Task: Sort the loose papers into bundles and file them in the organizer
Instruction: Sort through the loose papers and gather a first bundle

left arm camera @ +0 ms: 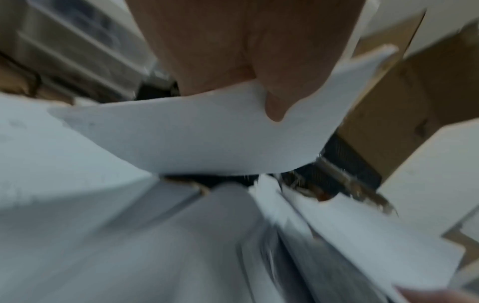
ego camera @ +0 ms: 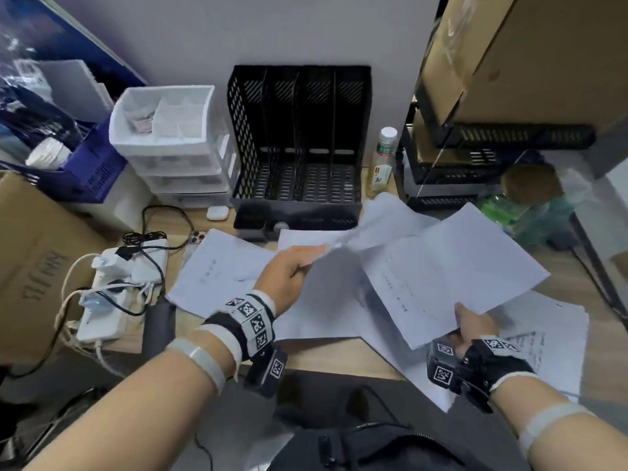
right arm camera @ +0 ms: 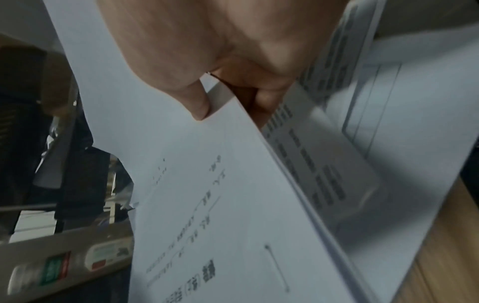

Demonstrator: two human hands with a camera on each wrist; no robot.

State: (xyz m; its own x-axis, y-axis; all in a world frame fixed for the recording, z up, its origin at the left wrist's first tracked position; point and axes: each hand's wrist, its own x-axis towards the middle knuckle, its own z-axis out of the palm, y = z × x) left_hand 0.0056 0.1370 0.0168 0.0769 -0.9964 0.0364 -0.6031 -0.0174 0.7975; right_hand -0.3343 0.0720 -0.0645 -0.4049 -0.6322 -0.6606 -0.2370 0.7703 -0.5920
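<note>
**Gathering sheets into a bundle**

The right hand (ego camera: 470,326) pinches a stack of white printed sheets (ego camera: 452,270) by its near edge. The left hand (ego camera: 283,275) pinches a single white sheet (ego camera: 343,241) at one corner. Lay that sheet squarely on the stack and align the edges before filing. The black perforated four-slot organizer (ego camera: 295,141) stands behind, with no papers in it. More loose white papers (ego camera: 217,270) lie on the wooden desk (ego camera: 339,355). The print is too blurred to read.

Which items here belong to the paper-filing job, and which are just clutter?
Job: sheet pinched by left hand; bundle held by right hand; loose papers on desk; black organizer.

Clutter: white drawers, power strip, earbud case, bottle, cardboard box.
</note>
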